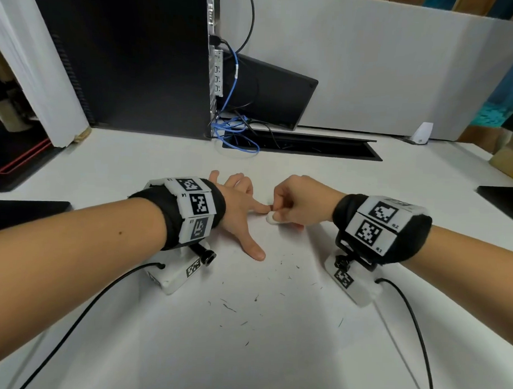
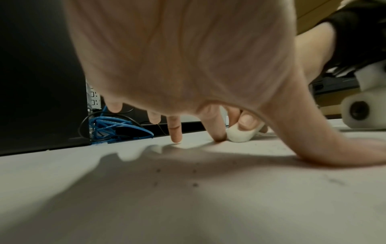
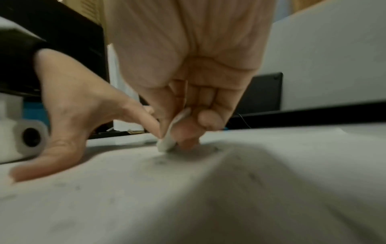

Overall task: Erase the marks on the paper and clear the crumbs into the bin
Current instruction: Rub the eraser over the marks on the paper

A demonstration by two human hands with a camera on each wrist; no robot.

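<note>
A white sheet of paper lies on the white desk in front of me. My left hand presses on it with straight, spread fingers; index and thumb touch the sheet. My right hand pinches a small white eraser and holds its end on the paper, right beside my left index fingertip. The eraser shows under a right fingertip in the left wrist view, and between thumb and fingers in the right wrist view. Dark eraser crumbs lie scattered on the sheet nearer to me. No bin is in view.
A black computer tower stands at the back left, with blue cables running into a cable slot. A black monitor stand leans behind. Dark flat objects sit at the desk's left and right edges.
</note>
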